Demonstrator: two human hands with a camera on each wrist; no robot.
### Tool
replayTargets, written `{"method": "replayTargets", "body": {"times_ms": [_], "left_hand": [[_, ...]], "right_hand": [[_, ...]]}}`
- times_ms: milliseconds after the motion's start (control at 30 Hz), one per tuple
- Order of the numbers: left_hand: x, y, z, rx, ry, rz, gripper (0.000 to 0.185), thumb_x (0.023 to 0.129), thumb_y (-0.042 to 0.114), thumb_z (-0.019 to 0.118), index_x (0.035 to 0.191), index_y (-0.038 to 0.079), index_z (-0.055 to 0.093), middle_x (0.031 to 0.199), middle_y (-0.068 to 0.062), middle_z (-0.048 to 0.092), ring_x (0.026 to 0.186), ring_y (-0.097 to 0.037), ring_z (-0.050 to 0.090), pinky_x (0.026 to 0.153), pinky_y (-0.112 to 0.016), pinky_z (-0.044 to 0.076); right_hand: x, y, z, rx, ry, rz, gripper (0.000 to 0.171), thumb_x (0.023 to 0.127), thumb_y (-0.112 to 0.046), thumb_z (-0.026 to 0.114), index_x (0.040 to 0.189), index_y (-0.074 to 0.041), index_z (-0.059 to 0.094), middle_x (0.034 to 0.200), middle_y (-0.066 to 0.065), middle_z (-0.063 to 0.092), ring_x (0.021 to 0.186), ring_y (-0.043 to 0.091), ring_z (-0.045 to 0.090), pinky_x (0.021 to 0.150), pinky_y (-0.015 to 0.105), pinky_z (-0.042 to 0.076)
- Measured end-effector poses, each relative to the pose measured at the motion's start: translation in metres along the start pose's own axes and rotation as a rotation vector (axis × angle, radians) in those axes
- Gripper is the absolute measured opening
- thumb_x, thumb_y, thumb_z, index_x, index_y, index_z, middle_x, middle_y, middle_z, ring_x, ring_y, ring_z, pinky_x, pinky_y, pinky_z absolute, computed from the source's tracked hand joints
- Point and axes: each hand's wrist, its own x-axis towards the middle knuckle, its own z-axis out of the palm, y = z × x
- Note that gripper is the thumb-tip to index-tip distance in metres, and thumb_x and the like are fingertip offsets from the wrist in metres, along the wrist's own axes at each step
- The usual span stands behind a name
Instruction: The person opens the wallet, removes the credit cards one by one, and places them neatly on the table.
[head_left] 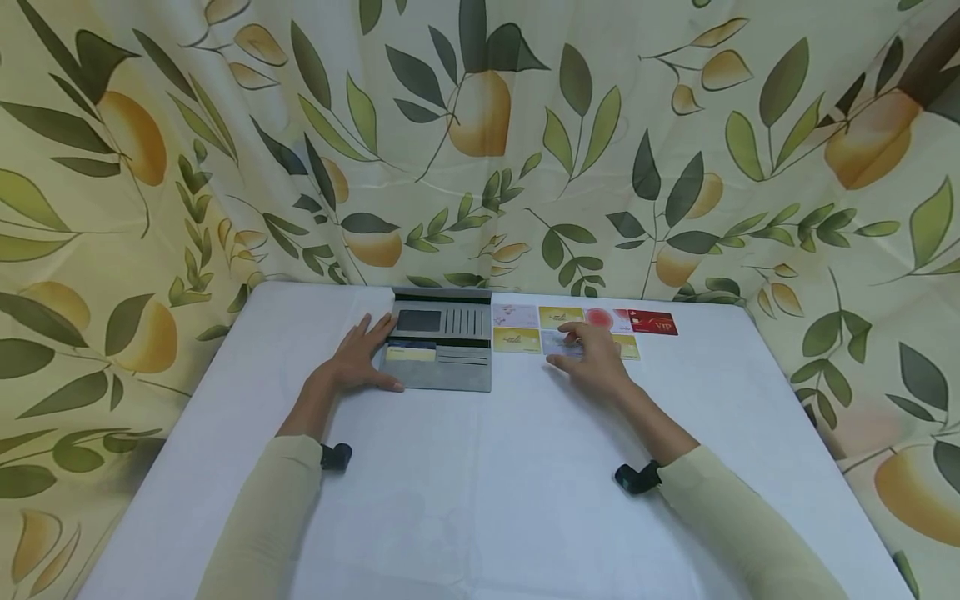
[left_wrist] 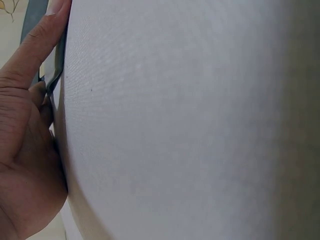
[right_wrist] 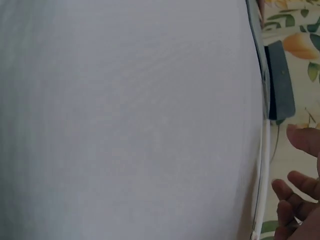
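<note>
A grey card wallet [head_left: 461, 375] lies unfolded on the table, with a dark window and slots in its upper half. A yellow-edged card [head_left: 411, 354] sits in a slot of its lower half. My left hand [head_left: 358, 358] rests at the wallet's left edge, fingers spread and thumb [left_wrist: 35, 45] on the near corner. Over the cards to the right is my right hand [head_left: 596, 362], fingers loosely bent and apart, nothing seen between them. Beneath it are a pale lavender card [head_left: 553, 343] and a gold card [head_left: 628, 347], both partly covered.
Other cards lie in two rows beside the wallet: a pale floral card [head_left: 514, 316], gold cards [head_left: 517, 341], a pink card with a red circle [head_left: 600, 317] and a red VIP card [head_left: 653, 322]. A fruit-patterned curtain [head_left: 450, 208] hangs behind the white table [head_left: 480, 500].
</note>
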Motion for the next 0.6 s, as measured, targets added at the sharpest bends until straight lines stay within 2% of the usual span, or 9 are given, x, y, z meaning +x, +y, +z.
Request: {"method": "replayTargets", "body": {"times_ms": [200,400,600], "left_hand": [[0.000,-0.003,0.001,0.023,-0.003,0.002,0.133,0.072,0.052,0.094,0.171,0.016,0.013,0.177,-0.006,0.002,0.160,-0.035,-0.014,0.128,-0.053,-0.007],[0.000,-0.005,0.001,0.018,0.000,0.013,0.133,0.071,0.052,0.094,0.170,0.015,0.013,0.177,-0.007,0.003,0.160,-0.036,-0.014,0.128,-0.054,-0.007],[0.002,-0.005,0.002,0.028,0.007,0.010,0.133,0.072,0.053,0.094,0.171,0.016,0.013,0.177,-0.006,0.003,0.160,-0.036,-0.013,0.128,-0.055,-0.006]], "right_hand": [[0.002,-0.014,0.012,0.019,-0.007,-0.055,0.058,0.089,-0.026,0.086,0.137,-0.004,0.064,0.116,0.013,0.066,0.108,0.033,0.051,0.095,0.053,0.036],[0.004,-0.031,0.021,0.033,-0.030,-0.069,0.057,0.089,-0.028,0.086,0.136,-0.004,0.066,0.114,0.012,0.068,0.110,0.033,0.052,0.096,0.052,0.036],[0.010,-0.044,0.027,0.060,-0.044,-0.079,0.057,0.089,-0.027,0.086,0.137,-0.003,0.065,0.111,0.009,0.069,0.106,0.032,0.051,0.092,0.049,0.039]]}}
